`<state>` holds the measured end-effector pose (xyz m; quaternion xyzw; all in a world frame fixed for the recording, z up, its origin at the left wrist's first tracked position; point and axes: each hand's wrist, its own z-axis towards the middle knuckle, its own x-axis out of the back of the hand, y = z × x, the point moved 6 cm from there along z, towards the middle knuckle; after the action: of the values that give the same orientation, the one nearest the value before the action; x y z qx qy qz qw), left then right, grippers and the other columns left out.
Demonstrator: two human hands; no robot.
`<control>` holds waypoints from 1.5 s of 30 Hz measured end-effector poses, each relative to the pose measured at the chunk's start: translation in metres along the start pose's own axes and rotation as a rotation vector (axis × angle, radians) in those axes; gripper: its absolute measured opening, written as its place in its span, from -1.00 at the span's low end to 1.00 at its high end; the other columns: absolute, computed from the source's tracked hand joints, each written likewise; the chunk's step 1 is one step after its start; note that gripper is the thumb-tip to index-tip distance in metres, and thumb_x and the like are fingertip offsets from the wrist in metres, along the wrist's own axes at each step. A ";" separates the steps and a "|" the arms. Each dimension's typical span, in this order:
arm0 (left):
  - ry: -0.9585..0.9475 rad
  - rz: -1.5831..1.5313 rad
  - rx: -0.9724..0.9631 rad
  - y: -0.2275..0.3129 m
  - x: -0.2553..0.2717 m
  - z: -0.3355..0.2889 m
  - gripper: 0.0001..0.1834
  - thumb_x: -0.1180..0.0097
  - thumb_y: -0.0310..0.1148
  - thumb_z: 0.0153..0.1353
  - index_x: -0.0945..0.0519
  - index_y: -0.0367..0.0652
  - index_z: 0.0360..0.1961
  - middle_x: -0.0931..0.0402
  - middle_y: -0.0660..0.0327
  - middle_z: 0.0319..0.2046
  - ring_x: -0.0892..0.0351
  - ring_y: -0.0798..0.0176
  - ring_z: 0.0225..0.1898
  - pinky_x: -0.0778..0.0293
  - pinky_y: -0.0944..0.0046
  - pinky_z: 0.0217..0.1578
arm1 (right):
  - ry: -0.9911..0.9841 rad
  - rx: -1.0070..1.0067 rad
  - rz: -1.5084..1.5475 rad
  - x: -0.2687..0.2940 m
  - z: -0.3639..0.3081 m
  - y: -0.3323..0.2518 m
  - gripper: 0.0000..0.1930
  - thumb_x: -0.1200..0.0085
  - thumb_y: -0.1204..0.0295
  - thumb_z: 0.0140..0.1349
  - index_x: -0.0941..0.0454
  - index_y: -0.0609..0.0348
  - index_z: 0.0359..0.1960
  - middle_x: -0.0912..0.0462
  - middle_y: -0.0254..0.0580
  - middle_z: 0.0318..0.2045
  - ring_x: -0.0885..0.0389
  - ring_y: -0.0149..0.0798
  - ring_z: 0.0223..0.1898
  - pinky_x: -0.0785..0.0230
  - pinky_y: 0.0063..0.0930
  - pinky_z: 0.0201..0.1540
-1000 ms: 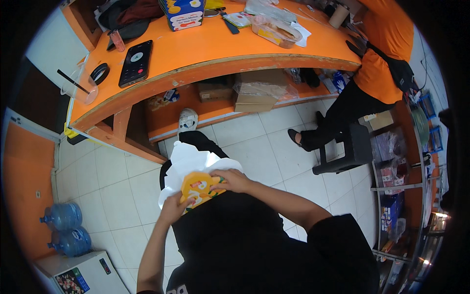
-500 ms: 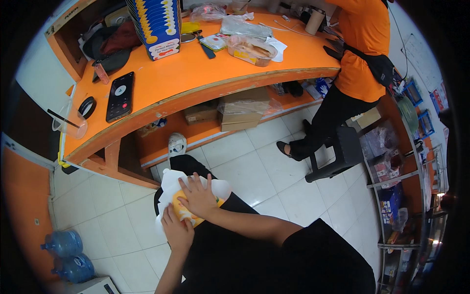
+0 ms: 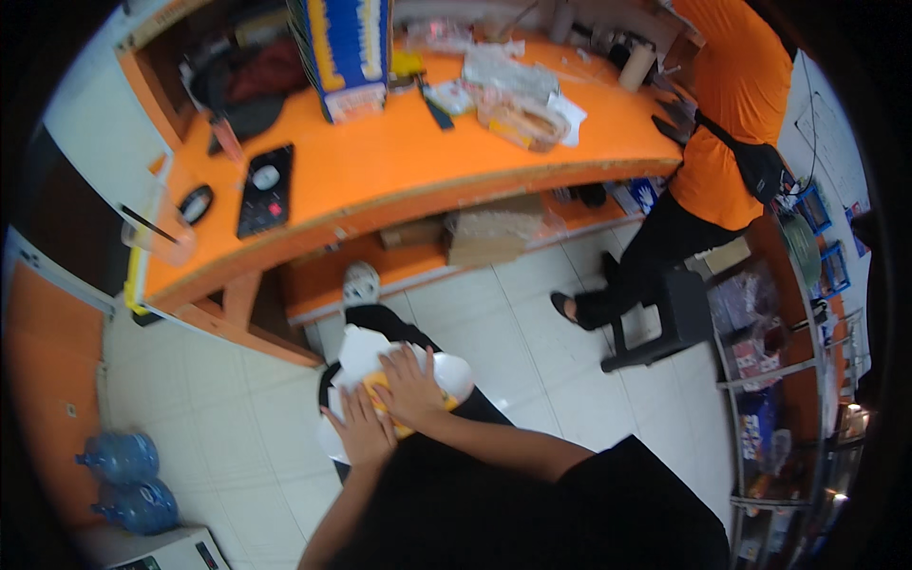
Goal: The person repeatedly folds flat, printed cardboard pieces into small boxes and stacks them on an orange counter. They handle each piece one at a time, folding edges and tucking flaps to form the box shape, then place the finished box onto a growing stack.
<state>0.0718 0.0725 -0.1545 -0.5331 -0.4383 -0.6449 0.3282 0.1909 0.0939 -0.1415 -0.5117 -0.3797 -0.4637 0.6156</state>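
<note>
left fingers (image 3: 361, 414), right fingers (image 3: 404, 371) now flat on carton (image 3: 359, 355)

Carton (image 3: 361, 355) white and yellow; table (image 3: 399, 147) orange; phone (image 3: 265, 195) black; water jugs (image 3: 131, 458) blue.

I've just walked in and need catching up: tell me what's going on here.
The person's left hand and right hand lie spread over a white and yellow carton on their lap, covering much of its yellow part. A phone lies on the orange table ahead, near a tall blue stack. Another person, in an orange shirt, stands at the table's right end.
</note>
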 end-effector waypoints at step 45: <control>0.071 -0.179 -0.517 0.012 0.051 -0.070 -0.56 -0.33 -0.31 -0.10 -0.50 -0.18 -0.16 -0.56 0.16 -0.21 -0.55 0.09 -0.11 -0.48 0.15 -0.09 | -0.345 0.226 0.792 0.047 -0.088 0.071 -0.56 -0.17 0.71 -0.05 -0.60 0.11 -0.07 -0.66 -0.13 -0.11 -0.61 -0.05 -0.04 -0.45 -0.31 0.05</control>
<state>0.0437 0.0063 -0.1053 -0.5356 -0.2926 -0.7801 0.1379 0.2722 0.0024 -0.1331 -0.6171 -0.2997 -0.0556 0.7255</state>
